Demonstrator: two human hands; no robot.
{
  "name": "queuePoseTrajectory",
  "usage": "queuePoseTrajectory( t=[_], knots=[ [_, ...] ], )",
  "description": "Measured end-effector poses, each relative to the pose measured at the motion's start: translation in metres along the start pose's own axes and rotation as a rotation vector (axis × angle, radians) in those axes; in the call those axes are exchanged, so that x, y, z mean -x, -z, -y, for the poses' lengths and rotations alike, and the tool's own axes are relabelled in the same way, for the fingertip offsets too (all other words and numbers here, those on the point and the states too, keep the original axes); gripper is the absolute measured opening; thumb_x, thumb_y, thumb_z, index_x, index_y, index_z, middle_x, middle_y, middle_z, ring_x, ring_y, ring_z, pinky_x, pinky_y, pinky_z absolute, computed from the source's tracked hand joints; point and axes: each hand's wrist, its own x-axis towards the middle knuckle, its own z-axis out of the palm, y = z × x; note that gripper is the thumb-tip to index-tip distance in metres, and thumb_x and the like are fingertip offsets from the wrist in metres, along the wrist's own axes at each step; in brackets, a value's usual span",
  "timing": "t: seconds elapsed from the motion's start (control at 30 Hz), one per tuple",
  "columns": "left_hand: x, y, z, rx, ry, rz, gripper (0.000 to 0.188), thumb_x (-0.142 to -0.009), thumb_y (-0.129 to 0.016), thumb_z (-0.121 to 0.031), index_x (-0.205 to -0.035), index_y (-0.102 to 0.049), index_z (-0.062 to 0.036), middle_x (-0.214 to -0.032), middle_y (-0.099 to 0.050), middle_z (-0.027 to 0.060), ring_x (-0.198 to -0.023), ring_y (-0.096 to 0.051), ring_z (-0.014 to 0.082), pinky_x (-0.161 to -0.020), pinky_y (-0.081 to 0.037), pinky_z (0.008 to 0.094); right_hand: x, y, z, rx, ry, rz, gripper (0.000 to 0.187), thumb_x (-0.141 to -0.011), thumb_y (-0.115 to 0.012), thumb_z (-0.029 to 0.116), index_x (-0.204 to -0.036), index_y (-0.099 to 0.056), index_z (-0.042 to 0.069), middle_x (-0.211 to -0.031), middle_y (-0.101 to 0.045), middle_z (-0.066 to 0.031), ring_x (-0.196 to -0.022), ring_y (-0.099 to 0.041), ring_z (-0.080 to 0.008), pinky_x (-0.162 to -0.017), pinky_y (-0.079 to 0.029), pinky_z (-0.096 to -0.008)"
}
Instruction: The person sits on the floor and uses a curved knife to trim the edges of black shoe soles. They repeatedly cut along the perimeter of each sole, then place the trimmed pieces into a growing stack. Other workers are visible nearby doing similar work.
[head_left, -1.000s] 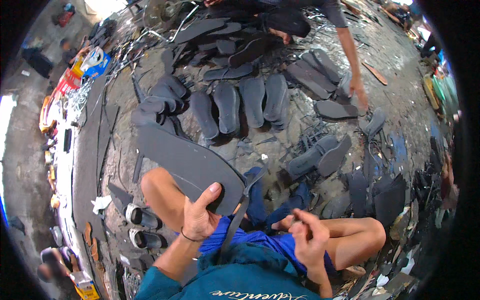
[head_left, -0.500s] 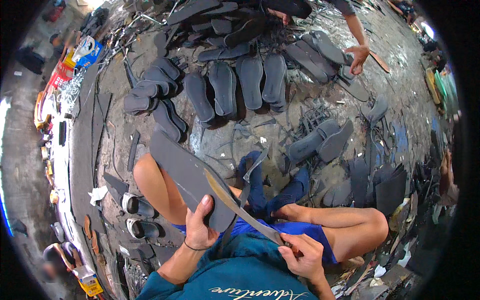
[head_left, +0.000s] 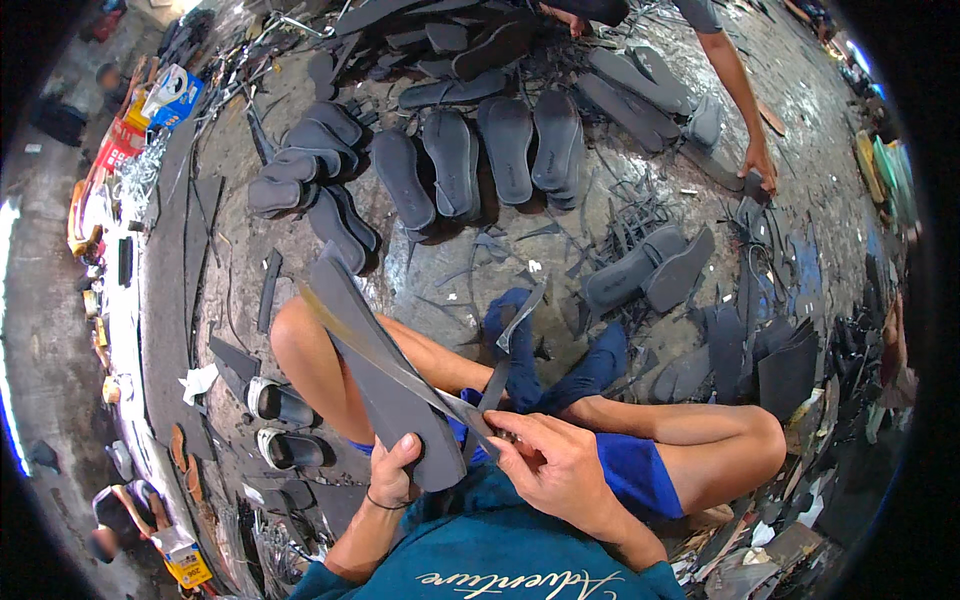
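My left hand (head_left: 396, 472) grips the near end of a long dark grey rubber sole (head_left: 385, 375) that rests across my left thigh and points up and to the left. My right hand (head_left: 550, 465) holds a long thin knife blade (head_left: 385, 360) laid along the sole's edge, its tip near the far end. A thin dark offcut strip (head_left: 508, 350) hangs by my right hand. I sit cross-legged in blue shorts and a teal shirt.
Rows of cut dark soles (head_left: 455, 165) lie on the floor ahead, with another pair (head_left: 650, 270) to the right among rubber scraps. Another person's hand (head_left: 757, 160) reaches down at the upper right. Sandals (head_left: 283, 425) and rubber sheets lie at my left.
The sole has swung closer and more upright across my thigh. My right hand has moved up from my lap to the sole's near end, with the blade now laid along its edge.
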Motion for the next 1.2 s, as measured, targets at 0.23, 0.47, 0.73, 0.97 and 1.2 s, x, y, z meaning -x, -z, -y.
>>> queuePoseTrajectory(
  t=[0.23, 0.47, 0.73, 0.97, 1.2],
  knots=[
    [0.005, 0.014, -0.01, 0.019, 0.072, 0.05, 0.064, -0.084, -0.075, -0.045, -0.119, -0.057, 0.0062, -0.097, -0.07, 0.0201, -0.077, -0.073, 0.0297, -0.065, -0.063, 0.0401, 0.032, 0.014, 0.0, 0.061, -0.109, 0.024, 0.027, -0.086, -0.08, 0.017, -0.108, -0.074, 0.003, -0.073, -0.069, -0.0103, -0.057, -0.064, -0.0186, -0.053, -0.051, -0.0309],
    [0.01, 0.027, -0.011, 0.158, 0.214, 0.125, 0.074, -0.078, -0.082, -0.032, -0.131, -0.047, 0.0053, -0.098, -0.067, 0.0233, -0.082, -0.073, 0.0347, -0.073, -0.063, 0.049, -0.028, -0.038, -0.026, 0.042, 0.109, -0.155, 0.026, -0.087, -0.079, 0.015, -0.109, -0.073, 0.003, -0.081, -0.071, -0.0124, -0.059, -0.064, -0.0206, -0.055, -0.051, -0.0316],
    [0.016, 0.034, 0.0, 0.122, 0.16, 0.237, 0.066, -0.08, -0.082, -0.032, -0.128, -0.053, 0.0025, -0.097, -0.068, 0.0285, -0.075, -0.073, 0.0383, -0.062, -0.063, 0.0514, -0.136, -0.064, -0.039, 0.01, 0.129, -0.197, 0.026, -0.094, -0.073, 0.022, -0.106, -0.072, -0.001, -0.073, -0.062, -0.0202, -0.059, -0.058, -0.0154, -0.059, -0.048, -0.031],
    [-0.019, 0.002, -0.037, -0.417, 0.029, 0.374, 0.064, -0.082, -0.085, -0.02, -0.133, -0.054, 0.0026, -0.12, -0.065, 0.0092, -0.108, -0.063, 0.018, -0.095, -0.051, 0.0332, -0.116, -0.016, -0.031, -0.561, -0.263, 0.221, 0.044, -0.083, -0.084, 0.033, -0.095, -0.064, -0.005, -0.077, -0.066, -0.0078, -0.071, -0.061, -0.016, -0.066, -0.052, -0.0361],
    [-0.066, -0.031, -0.1, -0.143, -0.123, 0.011, 0.031, -0.103, -0.06, -0.032, -0.113, -0.059, -0.0024, -0.092, -0.068, 0.0082, -0.073, -0.069, 0.0172, -0.061, -0.058, 0.0307, -0.062, 0.004, -0.006, 0.055, -0.077, -0.335, 0.07, -0.096, -0.069, 0.018, -0.146, -0.028, -0.007, -0.108, -0.071, -0.026, -0.094, -0.075, -0.0333, -0.076, -0.06, -0.0397]
  ],
)
